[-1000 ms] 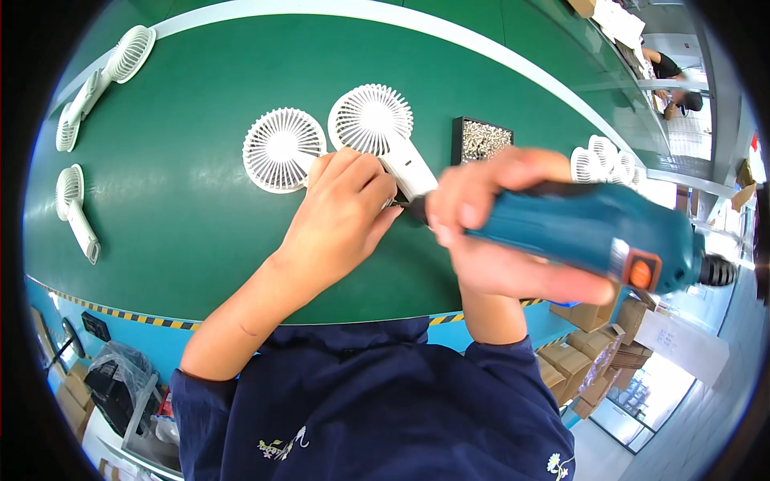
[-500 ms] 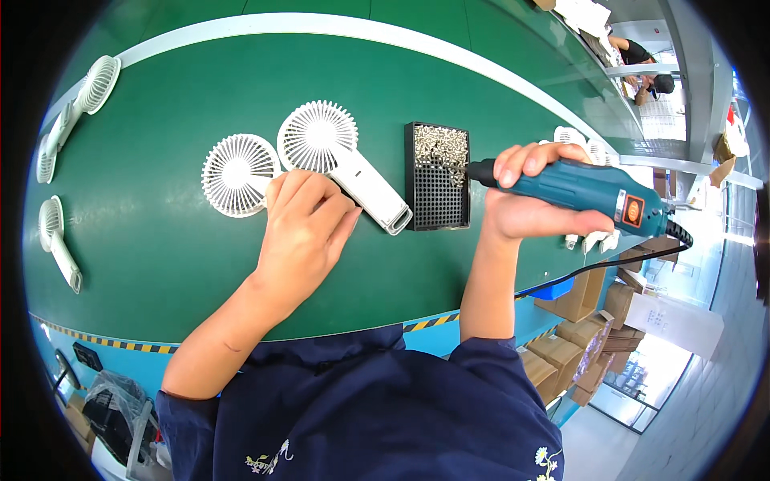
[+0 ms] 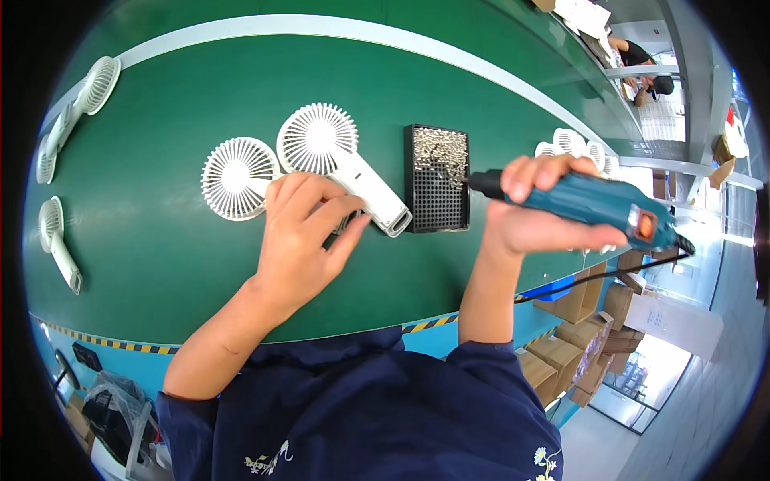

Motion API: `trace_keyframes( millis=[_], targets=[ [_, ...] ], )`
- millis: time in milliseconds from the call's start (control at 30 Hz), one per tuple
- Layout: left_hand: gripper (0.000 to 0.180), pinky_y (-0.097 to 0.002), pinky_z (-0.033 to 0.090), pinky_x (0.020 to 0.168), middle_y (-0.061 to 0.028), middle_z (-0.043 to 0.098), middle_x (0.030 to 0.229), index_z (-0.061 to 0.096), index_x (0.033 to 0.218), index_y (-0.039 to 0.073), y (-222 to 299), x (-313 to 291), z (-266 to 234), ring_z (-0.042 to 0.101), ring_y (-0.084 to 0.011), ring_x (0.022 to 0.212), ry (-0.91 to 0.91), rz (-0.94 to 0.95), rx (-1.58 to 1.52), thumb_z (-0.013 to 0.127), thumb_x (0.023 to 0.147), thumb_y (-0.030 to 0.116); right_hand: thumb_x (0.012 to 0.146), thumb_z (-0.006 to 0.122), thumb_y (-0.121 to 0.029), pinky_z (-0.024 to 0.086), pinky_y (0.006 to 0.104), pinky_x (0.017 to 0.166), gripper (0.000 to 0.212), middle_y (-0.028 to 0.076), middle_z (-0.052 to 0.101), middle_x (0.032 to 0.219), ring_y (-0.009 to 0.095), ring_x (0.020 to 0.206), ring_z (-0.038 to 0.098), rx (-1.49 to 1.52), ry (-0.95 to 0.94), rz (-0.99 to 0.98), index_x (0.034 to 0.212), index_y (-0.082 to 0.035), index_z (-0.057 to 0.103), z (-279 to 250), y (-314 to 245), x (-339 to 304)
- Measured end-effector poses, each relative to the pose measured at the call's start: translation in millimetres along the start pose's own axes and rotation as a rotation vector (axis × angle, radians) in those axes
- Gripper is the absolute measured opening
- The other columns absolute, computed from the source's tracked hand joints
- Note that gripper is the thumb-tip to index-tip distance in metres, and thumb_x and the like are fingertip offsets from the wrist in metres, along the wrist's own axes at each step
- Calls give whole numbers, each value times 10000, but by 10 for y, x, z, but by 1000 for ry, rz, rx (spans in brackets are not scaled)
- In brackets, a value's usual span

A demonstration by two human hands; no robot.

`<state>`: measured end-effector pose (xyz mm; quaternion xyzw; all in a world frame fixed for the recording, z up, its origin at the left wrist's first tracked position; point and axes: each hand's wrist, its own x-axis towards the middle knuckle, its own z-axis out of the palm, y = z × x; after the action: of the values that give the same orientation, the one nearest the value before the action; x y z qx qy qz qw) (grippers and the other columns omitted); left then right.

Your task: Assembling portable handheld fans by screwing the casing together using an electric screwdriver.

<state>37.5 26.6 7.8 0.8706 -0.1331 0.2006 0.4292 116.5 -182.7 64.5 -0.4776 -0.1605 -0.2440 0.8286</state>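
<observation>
My left hand (image 3: 301,224) is curled over the handle of a white handheld fan (image 3: 238,178), whose round slatted head lies to the left of my fingers. Its handle is mostly hidden under the hand. A second white handheld fan (image 3: 370,191) lies just beyond, its handle slanting down to the right. In my right hand (image 3: 521,224) is a teal electric screwdriver (image 3: 589,204), held nearly level. Its black nose points left over the right edge of a black screw tray (image 3: 437,208). Small silvery screws (image 3: 439,152) crowd the far part of that tray; rows of holes show in the near part.
More white fans lie on the green table (image 3: 176,280) at the far left (image 3: 51,216) and at the right (image 3: 571,141). A black cord (image 3: 577,282) runs from the screwdriver past my right forearm. Cardboard boxes (image 3: 557,357) stand below right; another person (image 3: 642,68) sits far right.
The screwdriver's nose has dropped slightly toward me, and its rear end has shifted a little right. My left thumb has spread from the fingers, showing part of the fan handle beneath.
</observation>
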Motion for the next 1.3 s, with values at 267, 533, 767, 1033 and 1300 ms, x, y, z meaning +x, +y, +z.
trace_keyframes(
  millis=[267, 533, 767, 1033, 1300],
  targets=[
    [269, -324, 352, 687, -15, 545, 802, 700, 861, 86, 65, 87, 66, 509, -190, 753, -5, 76, -171, 813, 618, 86, 747, 320, -877, 387, 280, 382, 981, 62, 502, 695, 148, 433, 473, 228, -178, 135, 1154, -6, 517, 286, -288, -146],
    [189, -314, 365, 668, 12, 547, 690, 691, 739, 79, 36, 17, 78, 498, -176, 665, -19, 110, -247, 820, 601, 87, 699, 335, -904, 397, 284, 382, 952, 43, 522, 696, 145, 435, 491, 220, -178, 282, 1113, -71, 538, 326, -225, -306],
    [182, -301, 356, 597, 4, 550, 688, 692, 737, 72, 1, -83, -96, 493, -163, 634, -124, 92, -287, 818, 605, 74, 729, 428, -855, 383, 262, 402, 891, 38, 491, 716, 127, 440, 479, 286, -365, 315, 1102, -50, 505, 427, -169, -400],
    [231, -324, 302, 741, 26, 506, 746, 667, 824, 112, -22, -92, -270, 493, -155, 704, -105, 57, -27, 794, 632, 100, 892, 610, -147, 464, 366, 630, 234, 168, 563, 838, 260, 669, 558, 258, -396, 342, 1055, -4, 521, 810, -239, -697],
    [206, -351, 321, 783, 7, 508, 797, 637, 820, 109, -16, -157, -261, 501, -174, 787, -153, 23, 25, 766, 662, 89, 569, 628, -816, 498, 315, 593, 1029, 155, 558, 810, 230, 650, 576, 288, -477, 155, 1078, 62, 460, 686, 80, -715]
  ],
)
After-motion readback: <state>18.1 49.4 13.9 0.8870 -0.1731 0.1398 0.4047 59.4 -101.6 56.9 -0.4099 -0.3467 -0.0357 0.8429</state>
